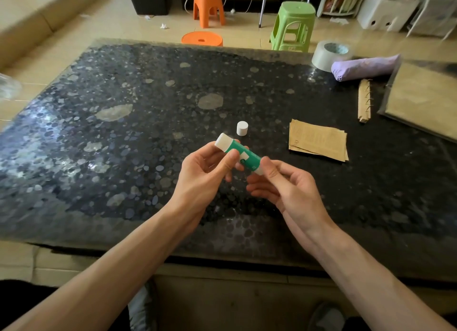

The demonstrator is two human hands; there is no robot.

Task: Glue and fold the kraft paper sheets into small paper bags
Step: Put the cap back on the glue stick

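Your left hand (205,167) and right hand (284,182) both grip the uncapped glue stick (238,154); its cap (242,128) stands on the table (123,133), near the folded kraft sheets (317,140).

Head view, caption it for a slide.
Left hand and right hand hold an uncapped glue stick; cap, kraft sheets on table.

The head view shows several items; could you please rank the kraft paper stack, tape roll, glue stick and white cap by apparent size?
1. kraft paper stack, largest.
2. tape roll and glue stick: these look alike, and the tape lies farther away, so I leave them unranked.
3. white cap, smallest.
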